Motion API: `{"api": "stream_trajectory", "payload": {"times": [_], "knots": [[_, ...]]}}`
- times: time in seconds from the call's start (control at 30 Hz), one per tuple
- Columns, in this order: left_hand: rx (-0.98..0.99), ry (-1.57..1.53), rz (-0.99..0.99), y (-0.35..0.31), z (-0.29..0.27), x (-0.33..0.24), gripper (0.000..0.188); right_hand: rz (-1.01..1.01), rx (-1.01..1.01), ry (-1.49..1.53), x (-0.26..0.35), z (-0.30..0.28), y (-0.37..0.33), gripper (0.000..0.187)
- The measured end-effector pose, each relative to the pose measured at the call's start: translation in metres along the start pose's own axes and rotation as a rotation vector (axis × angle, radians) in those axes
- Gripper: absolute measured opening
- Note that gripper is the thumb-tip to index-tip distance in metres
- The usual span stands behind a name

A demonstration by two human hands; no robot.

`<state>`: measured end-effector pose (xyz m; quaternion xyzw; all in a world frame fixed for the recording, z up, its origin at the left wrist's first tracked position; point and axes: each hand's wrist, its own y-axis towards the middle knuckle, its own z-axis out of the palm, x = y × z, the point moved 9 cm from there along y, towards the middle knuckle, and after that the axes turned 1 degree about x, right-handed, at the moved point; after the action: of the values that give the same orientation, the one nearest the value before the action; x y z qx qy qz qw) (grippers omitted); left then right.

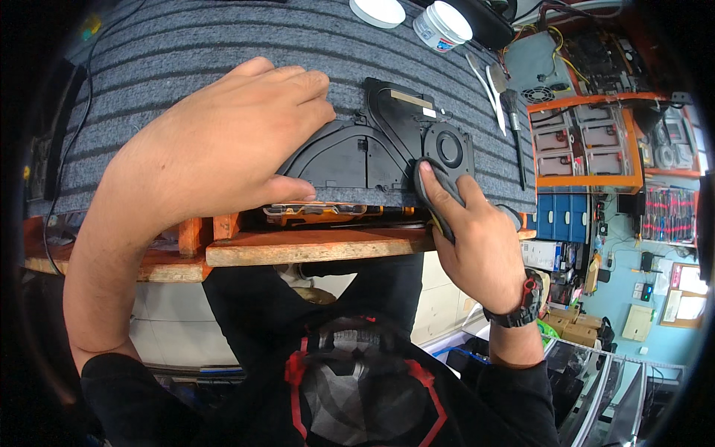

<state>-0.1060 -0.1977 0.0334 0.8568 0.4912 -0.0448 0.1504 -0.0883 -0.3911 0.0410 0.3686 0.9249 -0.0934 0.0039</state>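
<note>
A black laptop cooling module (357, 153) with flat heat pipes lies on the grey striped mat (186, 41), near the bench's front edge. Its round fan (449, 149) shows at the right end. Over the left end my left hand (231, 134) is curled, thumb on the near edge and fingers on the far side; it hides that end. My right hand (477, 238) grips what looks like a dark grey cloth (428, 186) with a yellow edge. The index finger presses the cloth onto the module beside the fan.
A white tub (442, 28) and its lid (377, 11) stand at the back. White tweezers (488, 86) and a black brush (514, 123) lie to the right. Below the mat is an open wooden drawer (320, 247). An orange-framed organizer (585, 141) is farther right.
</note>
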Motion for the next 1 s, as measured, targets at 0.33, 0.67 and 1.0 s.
{"api": "stream_trajectory", "payload": {"times": [0.33, 0.67, 1.0], "knots": [[-0.001, -0.030, -0.020, -0.002, 0.001, 0.005, 0.070, 0.054, -0.026, 0.076, 0.004, 0.001, 0.011, 0.067], [-0.003, -0.028, -0.024, -0.003, 0.000, 0.005, 0.071, 0.001, -0.016, 0.023, 0.005, 0.001, 0.022, 0.067], [0.053, -0.022, -0.101, -0.002, -0.002, 0.005, 0.074, 0.131, -0.029, 0.049, 0.000, 0.008, -0.019, 0.075]]}}
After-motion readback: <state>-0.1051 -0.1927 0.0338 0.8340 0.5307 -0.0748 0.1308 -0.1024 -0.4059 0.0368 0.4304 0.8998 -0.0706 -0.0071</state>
